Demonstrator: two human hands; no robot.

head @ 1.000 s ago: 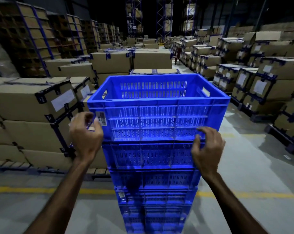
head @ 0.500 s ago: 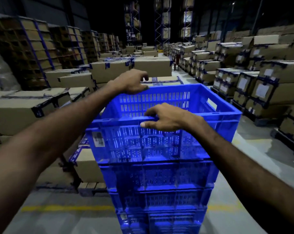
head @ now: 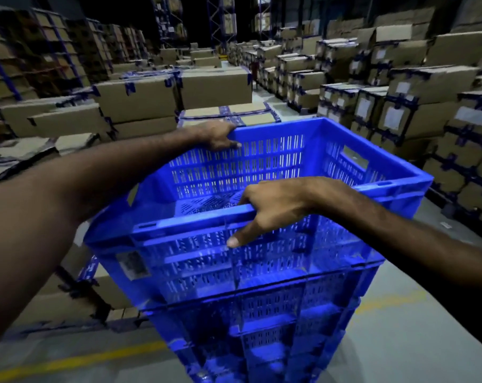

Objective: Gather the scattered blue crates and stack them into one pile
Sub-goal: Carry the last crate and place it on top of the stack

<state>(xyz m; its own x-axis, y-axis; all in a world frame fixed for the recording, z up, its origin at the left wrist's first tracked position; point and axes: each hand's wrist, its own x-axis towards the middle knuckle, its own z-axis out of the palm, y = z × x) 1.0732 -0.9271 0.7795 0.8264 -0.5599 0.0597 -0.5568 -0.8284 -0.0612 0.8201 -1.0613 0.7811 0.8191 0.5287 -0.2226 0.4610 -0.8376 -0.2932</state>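
A person's two bare hands hold the top blue crate (head: 262,167) of a pile of blue crates (head: 262,327) standing on a warehouse floor (head: 400,341). The left hand (head: 215,135) reaches across to the crate's far rim, its grip closed over that edge. The right hand (head: 273,208) takes the near rim, fingers curled inside and thumb pressed against the slotted outer wall. The empty top crate sits nested on the crates beneath it. Strapped cardboard boxes (head: 215,87) are stacked to the left, ahead and to the right, and a yellow floor line (head: 76,360) passes behind the pile.
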